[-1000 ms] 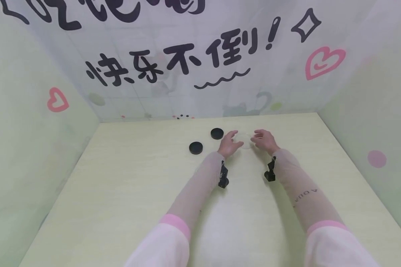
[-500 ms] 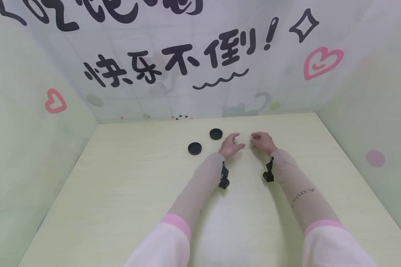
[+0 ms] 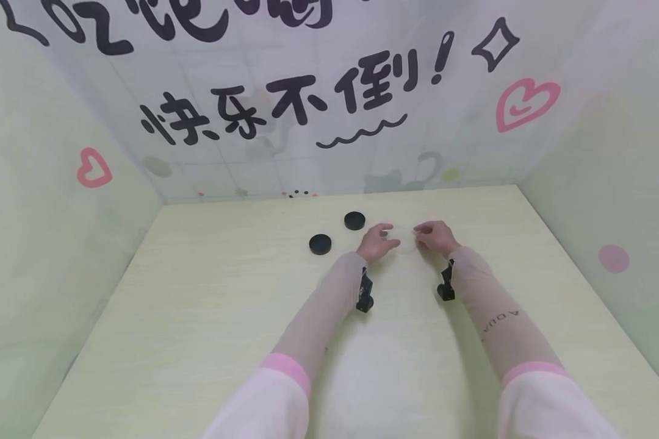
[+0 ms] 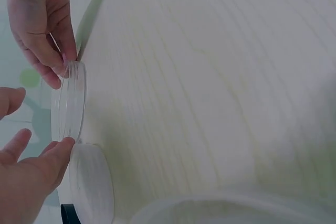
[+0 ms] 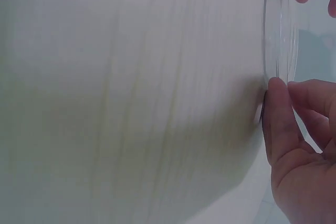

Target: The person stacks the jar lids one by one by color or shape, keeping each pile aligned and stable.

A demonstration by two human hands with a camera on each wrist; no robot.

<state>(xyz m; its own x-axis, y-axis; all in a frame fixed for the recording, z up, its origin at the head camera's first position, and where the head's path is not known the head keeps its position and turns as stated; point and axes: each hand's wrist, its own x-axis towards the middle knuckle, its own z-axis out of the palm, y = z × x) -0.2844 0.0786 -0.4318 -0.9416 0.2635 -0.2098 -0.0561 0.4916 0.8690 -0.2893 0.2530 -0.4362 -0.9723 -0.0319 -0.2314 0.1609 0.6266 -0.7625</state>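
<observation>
A clear petri dish [image 3: 405, 239] lies between the two hands near the back of the table; both wrist views show it edge-on. My right hand [image 3: 436, 236] pinches its right rim between thumb and fingers, as the right wrist view of the dish [image 5: 280, 35] shows. On the other side my left hand [image 3: 377, 242] reaches with spread fingers. Its thumb touches the near left rim, while other fingers stand apart from the dish in the left wrist view. Just left of that hand stand two shallow black round dishes, one farther back [image 3: 354, 221] and one nearer [image 3: 320, 244].
The pale tabletop [image 3: 219, 317] is enclosed by a back wall [image 3: 241, 171] and side walls with printed characters and hearts. Beside the left thumb, the left wrist view has a pale disc-like shape [image 4: 94, 182], unclear in kind.
Both hands have moved slightly toward me with the petri dish between them. The right fingers have closed into a tighter pinch on its rim. The black dishes stay in place.
</observation>
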